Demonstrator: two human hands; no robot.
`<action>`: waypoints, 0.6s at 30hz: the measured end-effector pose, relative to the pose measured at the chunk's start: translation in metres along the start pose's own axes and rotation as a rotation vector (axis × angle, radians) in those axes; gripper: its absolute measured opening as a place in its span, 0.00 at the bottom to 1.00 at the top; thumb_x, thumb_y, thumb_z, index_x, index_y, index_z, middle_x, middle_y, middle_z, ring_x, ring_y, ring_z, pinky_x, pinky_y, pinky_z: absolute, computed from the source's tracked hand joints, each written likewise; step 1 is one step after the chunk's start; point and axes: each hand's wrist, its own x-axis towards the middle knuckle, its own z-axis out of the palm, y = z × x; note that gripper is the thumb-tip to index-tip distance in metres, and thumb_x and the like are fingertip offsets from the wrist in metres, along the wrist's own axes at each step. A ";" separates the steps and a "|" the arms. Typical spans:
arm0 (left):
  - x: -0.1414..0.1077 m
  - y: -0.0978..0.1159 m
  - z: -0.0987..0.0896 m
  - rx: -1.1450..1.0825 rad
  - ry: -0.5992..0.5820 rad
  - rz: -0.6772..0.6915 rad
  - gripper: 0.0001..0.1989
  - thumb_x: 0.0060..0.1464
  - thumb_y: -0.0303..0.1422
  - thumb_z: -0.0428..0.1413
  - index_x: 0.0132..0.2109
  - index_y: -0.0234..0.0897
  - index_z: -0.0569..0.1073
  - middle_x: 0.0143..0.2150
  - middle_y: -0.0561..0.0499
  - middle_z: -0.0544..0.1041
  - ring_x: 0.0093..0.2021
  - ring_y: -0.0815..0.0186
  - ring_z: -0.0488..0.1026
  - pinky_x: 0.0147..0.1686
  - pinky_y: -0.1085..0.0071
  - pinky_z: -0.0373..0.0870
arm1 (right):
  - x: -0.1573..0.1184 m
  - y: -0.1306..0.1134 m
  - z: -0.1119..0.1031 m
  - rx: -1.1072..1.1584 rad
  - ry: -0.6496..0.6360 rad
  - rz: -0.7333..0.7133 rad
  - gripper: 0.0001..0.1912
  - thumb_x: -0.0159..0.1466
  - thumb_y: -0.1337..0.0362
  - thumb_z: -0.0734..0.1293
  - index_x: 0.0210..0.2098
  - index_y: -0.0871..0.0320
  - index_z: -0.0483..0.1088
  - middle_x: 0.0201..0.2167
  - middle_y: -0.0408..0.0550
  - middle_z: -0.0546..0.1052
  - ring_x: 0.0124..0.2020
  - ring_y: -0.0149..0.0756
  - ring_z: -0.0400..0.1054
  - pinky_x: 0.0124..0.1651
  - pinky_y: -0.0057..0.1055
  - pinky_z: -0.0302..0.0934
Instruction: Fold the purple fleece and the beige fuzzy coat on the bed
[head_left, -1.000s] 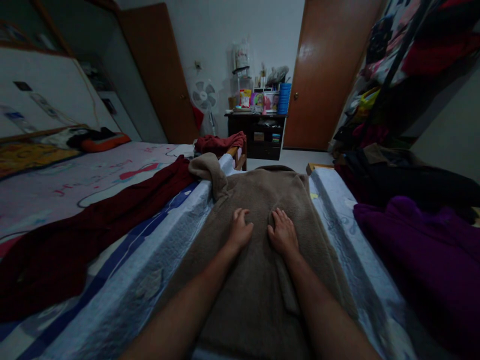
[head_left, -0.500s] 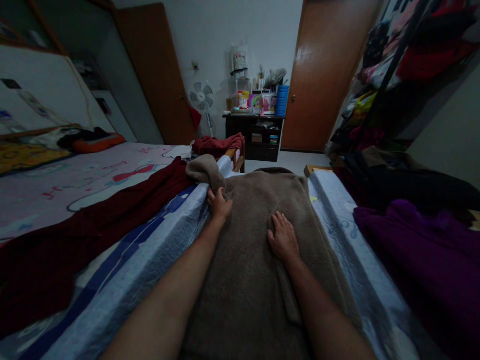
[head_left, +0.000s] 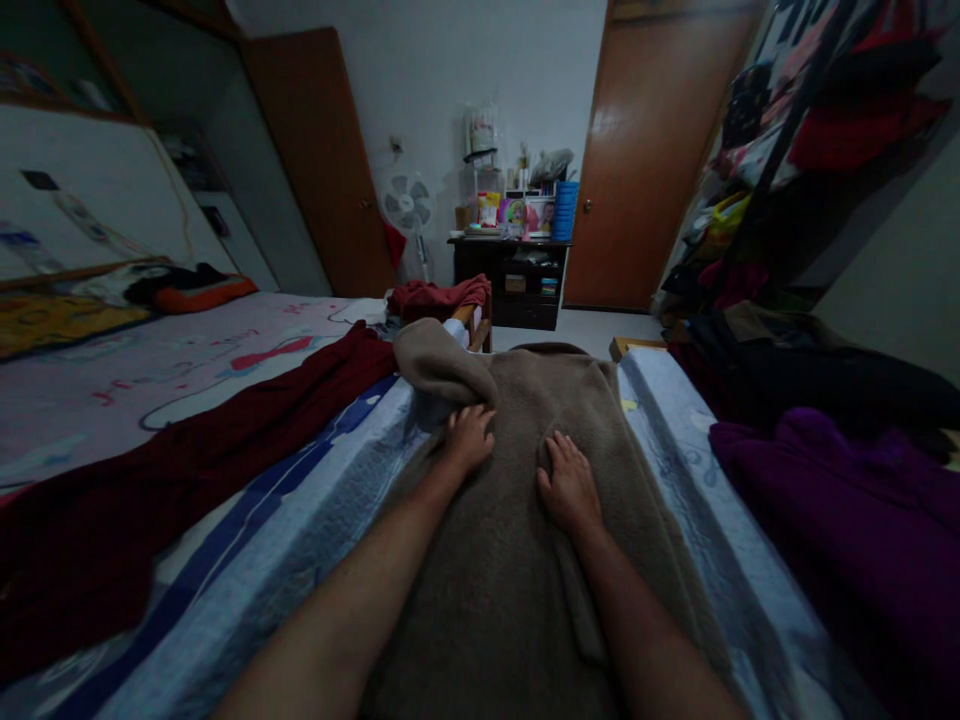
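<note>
Brown garment [head_left: 517, 570] spread on a light blue mattress [head_left: 664, 390], directly in front of the person, with both hands upon it and apart from each other. The left hand [head_left: 471, 438] rests at the garment's upper left, its fingers bent at the base of a raised, folded-over flap [head_left: 439, 360]; whether it pinches the cloth cannot be told. The right hand [head_left: 571, 482] lies palm down, fingers extended, on a narrow folded strip running lengthwise right of the middle. To the left, a dark red garment [head_left: 202, 460] lies across a neighbouring bed with a pink sheet [head_left: 195, 350]; to the right, a purple garment [head_left: 825, 510] lies near dark clothes [head_left: 832, 360]. Background: a fan [head_left: 409, 203] and a black cabinet [head_left: 504, 315] between two brown doors [head_left: 652, 170].
</note>
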 end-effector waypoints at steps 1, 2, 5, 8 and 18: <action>-0.003 0.001 0.001 -0.037 -0.034 0.026 0.19 0.50 0.26 0.55 0.49 0.42 0.76 0.58 0.45 0.72 0.60 0.52 0.63 0.62 0.51 0.50 | 0.000 0.000 0.000 0.001 0.002 0.000 0.29 0.64 0.63 0.60 0.64 0.65 0.59 0.68 0.55 0.57 0.69 0.44 0.47 0.68 0.41 0.43; -0.006 0.002 0.003 -0.073 -0.060 0.039 0.17 0.49 0.25 0.56 0.46 0.43 0.77 0.55 0.46 0.74 0.58 0.53 0.66 0.62 0.52 0.52 | 0.000 0.000 0.000 0.002 0.003 -0.001 0.29 0.64 0.63 0.60 0.64 0.65 0.59 0.68 0.55 0.57 0.69 0.44 0.47 0.68 0.42 0.43; -0.008 0.005 0.004 -0.147 -0.072 0.012 0.07 0.50 0.28 0.57 0.37 0.42 0.77 0.42 0.49 0.79 0.47 0.58 0.73 0.56 0.60 0.62 | 0.000 0.000 0.000 0.008 0.006 -0.001 0.29 0.64 0.63 0.60 0.63 0.65 0.60 0.68 0.56 0.57 0.69 0.44 0.47 0.67 0.42 0.43; -0.002 0.006 0.002 -0.173 0.020 -0.113 0.08 0.58 0.34 0.52 0.36 0.37 0.74 0.35 0.48 0.76 0.40 0.60 0.74 0.47 0.62 0.68 | -0.001 0.000 -0.001 0.020 0.012 -0.005 0.28 0.64 0.63 0.60 0.63 0.64 0.60 0.67 0.55 0.57 0.69 0.44 0.47 0.68 0.42 0.43; 0.035 0.029 -0.006 -0.448 0.268 -0.109 0.47 0.41 0.34 0.67 0.65 0.36 0.53 0.63 0.38 0.64 0.64 0.52 0.61 0.62 0.56 0.58 | 0.000 0.001 0.001 0.033 0.003 0.002 0.29 0.63 0.64 0.60 0.63 0.64 0.60 0.68 0.55 0.57 0.69 0.43 0.47 0.68 0.42 0.43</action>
